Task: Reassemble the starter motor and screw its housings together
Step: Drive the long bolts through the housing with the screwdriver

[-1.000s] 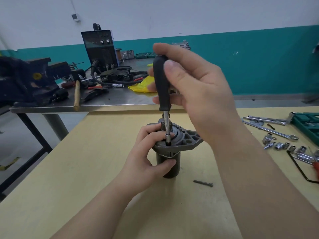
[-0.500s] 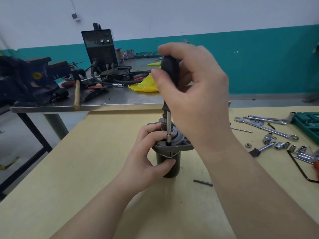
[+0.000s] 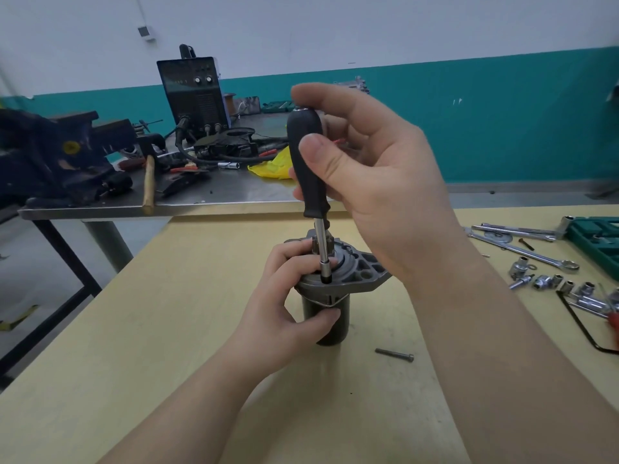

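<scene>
The starter motor stands upright on the yellow table, a black cylinder with a grey cast end housing on top. My left hand grips the motor, fingers over the housing's near edge and thumb on the cylinder. My right hand holds the black handle of a screwdriver between thumb and fingers. Its steel shaft stands nearly vertical, the tip set on the housing's front edge beside my left fingers. A loose long bolt lies on the table to the motor's right.
Wrenches, several sockets and a green tool case lie at the right. A black bent rod lies near the right edge. Behind stands a steel bench with a vise, hammer and welding machine.
My right hand has turned on the screwdriver handle, thumb swinging back to the front. The tip stays on the housing. My left hand and the motor have not moved.
</scene>
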